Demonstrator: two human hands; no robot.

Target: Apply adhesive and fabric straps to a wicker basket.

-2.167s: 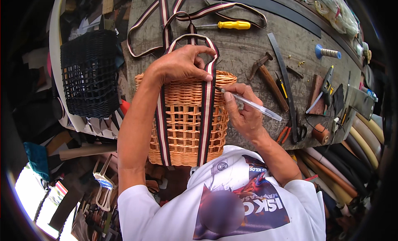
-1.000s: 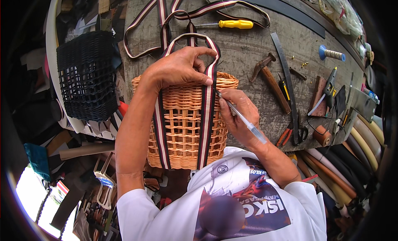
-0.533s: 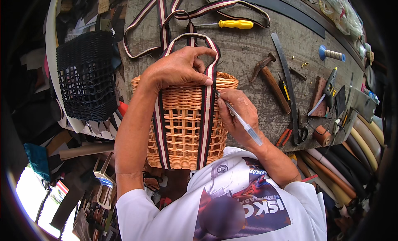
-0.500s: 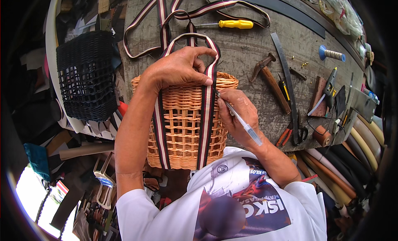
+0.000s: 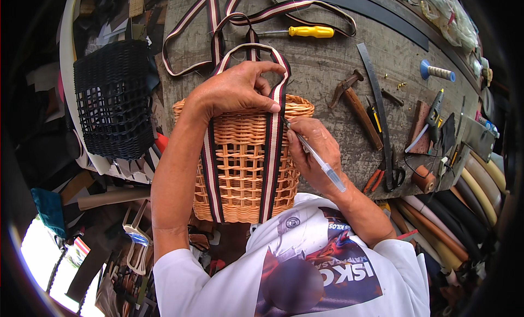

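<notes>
A tan wicker basket rests at the near edge of the table, against my body. Two lengths of striped webbing strap, black, dark red and cream, run up its side and loop over its rim. My left hand pinches the right-hand length near the rim, thumb on its face, fingers behind. In my right hand is a slim clear-barrelled pen. Its tip touches or nearly touches the strap's right edge, just below my left thumb; the exact contact is too small to tell. More strap lies looped beyond the basket.
A yellow-handled screwdriver lies at the back. To the right are a hammer, a metal ruler, orange-handled pliers and a thread spool. A black woven basket stands left; rolled material is stacked lower right.
Almost nothing differs. My right hand and the pen have shifted very slightly; my left hand, the strap and the basket keep their places.
</notes>
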